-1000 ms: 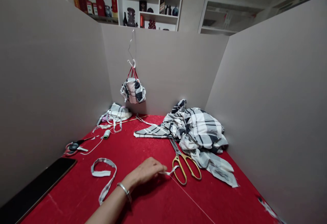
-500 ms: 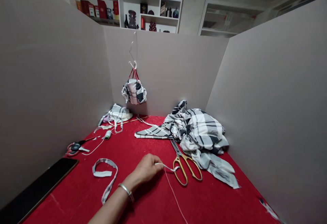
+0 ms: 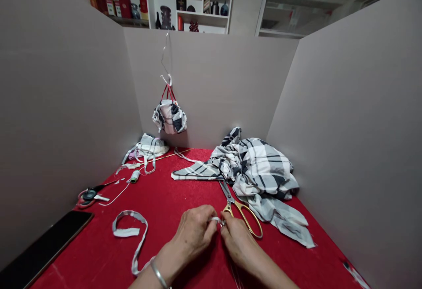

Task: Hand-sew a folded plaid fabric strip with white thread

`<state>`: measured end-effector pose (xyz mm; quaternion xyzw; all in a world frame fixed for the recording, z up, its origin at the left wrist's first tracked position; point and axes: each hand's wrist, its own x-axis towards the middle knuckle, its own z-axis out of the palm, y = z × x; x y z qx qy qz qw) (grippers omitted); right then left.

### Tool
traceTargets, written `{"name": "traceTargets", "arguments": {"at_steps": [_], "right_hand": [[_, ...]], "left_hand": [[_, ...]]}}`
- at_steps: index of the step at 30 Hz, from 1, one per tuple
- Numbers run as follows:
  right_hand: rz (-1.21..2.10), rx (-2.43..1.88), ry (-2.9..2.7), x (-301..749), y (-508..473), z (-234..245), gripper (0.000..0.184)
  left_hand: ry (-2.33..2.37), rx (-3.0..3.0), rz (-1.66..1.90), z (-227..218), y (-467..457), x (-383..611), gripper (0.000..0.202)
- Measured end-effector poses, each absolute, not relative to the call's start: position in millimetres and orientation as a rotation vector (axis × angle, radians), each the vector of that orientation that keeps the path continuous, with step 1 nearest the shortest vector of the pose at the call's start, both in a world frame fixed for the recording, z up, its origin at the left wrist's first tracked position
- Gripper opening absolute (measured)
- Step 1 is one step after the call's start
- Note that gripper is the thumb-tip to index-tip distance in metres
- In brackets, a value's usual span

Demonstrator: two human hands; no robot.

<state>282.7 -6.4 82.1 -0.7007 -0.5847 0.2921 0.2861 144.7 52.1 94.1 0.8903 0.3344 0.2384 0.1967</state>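
In the lower middle, my left hand (image 3: 196, 226), with a silver bangle on its wrist, pinches a narrow white fabric strip (image 3: 216, 219). My right hand (image 3: 238, 237) is closed on the strip's other visible end, close to the left fingertips. Thin white thread (image 3: 234, 276) hangs below the right hand. Large gold-handled scissors (image 3: 252, 222) lie just beyond the right hand, which partly covers one handle loop. A curled grey-white cloth strip (image 3: 142, 232) lies left of my hands and passes towards the left wrist; whether it joins the held strip is hidden.
Plaid cloth (image 3: 260, 166) is heaped at the back right of the red tabletop (image 3: 165, 196). To the left are a phone (image 3: 49, 247), small scissors (image 3: 89, 195) and a thread spool (image 3: 135, 176). A plaid pouch (image 3: 169, 116) hangs before the back panel (image 3: 224, 82). Grey panels flank both sides.
My right hand has come into view and taken hold of the strip's end beside the gold scissors. The left hand still holds the strip. The view has shifted slightly.
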Motion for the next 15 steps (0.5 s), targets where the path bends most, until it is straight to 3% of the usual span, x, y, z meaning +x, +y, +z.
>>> {"name": "traceTargets", "arguments": {"at_steps": [5,7,11,15], "right_hand": [[0.824,-1.816,-1.384,280.8,-0.5,73.3,0.013],[0.903,-1.768,-1.326,281.7,0.7,69.1,0.012],[1.072,-1.676,-1.195,283.7,3.7,59.2,0.019],[1.078,-1.626,-1.148,282.6,8.1,59.7,0.029]], "left_hand": [[0.965,2.488,0.541,97.1,47.0,146.2,0.011],[0.968,2.426,0.464,99.8,45.7,145.9,0.018],[1.001,2.27,0.448,99.6,48.6,145.1,0.046],[0.933,2.031,0.332,85.6,57.4,146.0,0.042]]}}
